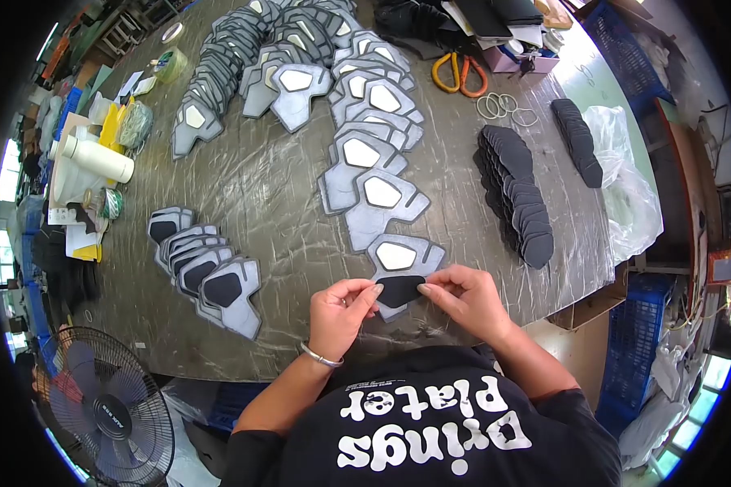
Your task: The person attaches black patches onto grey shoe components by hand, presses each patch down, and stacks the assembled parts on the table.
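Fan (110, 414), far left; row of patched pieces (240, 304), overlapping; my left hand (339, 315) pinches one end of a black patch (402, 290); the patch lies across a grey piece (421, 258), below its white panel (395, 256); my right hand (469, 302) pinches the other end; black stack (521, 203), right.

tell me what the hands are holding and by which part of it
A black pad, held by its two ends: the left hand at its left end, the right hand at its right.
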The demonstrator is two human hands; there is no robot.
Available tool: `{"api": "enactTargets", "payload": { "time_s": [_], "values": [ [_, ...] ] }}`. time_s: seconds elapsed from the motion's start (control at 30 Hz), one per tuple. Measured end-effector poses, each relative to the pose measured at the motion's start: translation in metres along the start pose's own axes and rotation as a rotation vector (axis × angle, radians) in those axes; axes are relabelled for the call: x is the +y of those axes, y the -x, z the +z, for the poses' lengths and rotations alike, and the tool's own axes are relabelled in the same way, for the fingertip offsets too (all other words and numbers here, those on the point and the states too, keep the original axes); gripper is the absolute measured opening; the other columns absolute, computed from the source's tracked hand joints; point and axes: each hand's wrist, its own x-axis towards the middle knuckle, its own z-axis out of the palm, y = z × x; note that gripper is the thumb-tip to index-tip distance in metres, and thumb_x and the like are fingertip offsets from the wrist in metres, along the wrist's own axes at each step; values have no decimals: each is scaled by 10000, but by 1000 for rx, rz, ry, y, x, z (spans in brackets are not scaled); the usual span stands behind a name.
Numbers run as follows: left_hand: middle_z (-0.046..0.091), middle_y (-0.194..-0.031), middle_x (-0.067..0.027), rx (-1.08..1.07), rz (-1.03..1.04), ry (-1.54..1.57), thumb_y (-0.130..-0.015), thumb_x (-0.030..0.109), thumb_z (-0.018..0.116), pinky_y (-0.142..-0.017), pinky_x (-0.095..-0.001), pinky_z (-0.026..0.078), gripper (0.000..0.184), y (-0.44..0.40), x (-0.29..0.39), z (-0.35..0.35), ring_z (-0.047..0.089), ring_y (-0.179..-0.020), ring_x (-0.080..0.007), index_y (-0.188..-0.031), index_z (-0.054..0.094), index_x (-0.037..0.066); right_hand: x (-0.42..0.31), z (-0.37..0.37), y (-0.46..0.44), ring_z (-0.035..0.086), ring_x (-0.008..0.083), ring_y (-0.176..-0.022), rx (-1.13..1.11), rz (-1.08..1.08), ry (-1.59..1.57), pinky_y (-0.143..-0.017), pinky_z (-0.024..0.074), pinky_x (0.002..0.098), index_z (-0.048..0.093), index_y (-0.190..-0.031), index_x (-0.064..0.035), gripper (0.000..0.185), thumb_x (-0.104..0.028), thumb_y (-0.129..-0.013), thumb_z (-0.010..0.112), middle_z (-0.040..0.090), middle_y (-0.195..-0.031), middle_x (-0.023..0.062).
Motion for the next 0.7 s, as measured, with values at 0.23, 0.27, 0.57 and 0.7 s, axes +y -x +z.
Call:
{"api": "enactTargets", "payload": {
  "time_s": [0.23,0.27,0.57,0.7],
  "values": [
    [641,-850,-49,-61,185,-162,-863,18,675,-616,-203,509,214,-32,-2,-4,616,-667,-77,-1072,684,-29,-3,7,-19,585,88,-531,-27,185,-51,-511,462,266,679,-839,38,229,-184,-890,658,641,-596,86],
    [640,-835,-42,-34,125,-84,-865,18,668,-578,-192,497,246,-35,-2,-2,607,-663,-69,-1106,654,-26,-8,7,-22,589,91,-526,-25,225,-71,-509,460,266,675,-828,38,238,-188,-897,647,641,-593,88],
    [644,-811,-51,104,107,-155,-840,-1,686,-445,-178,422,336,-47,2,9,574,-571,-50,-1124,505,-11,-7,14,-35,549,63,-479,-3,258,-40,-431,422,228,630,-867,59,249,-180,-937,618,621,-594,46],
    [643,-806,-59,107,78,-171,-841,1,687,-431,-173,411,359,-48,2,9,569,-560,-49,-1138,486,-7,-10,14,-37,554,67,-472,-9,270,-31,-423,425,231,629,-864,63,241,-167,-936,618,621,-591,48]
  ]
}}
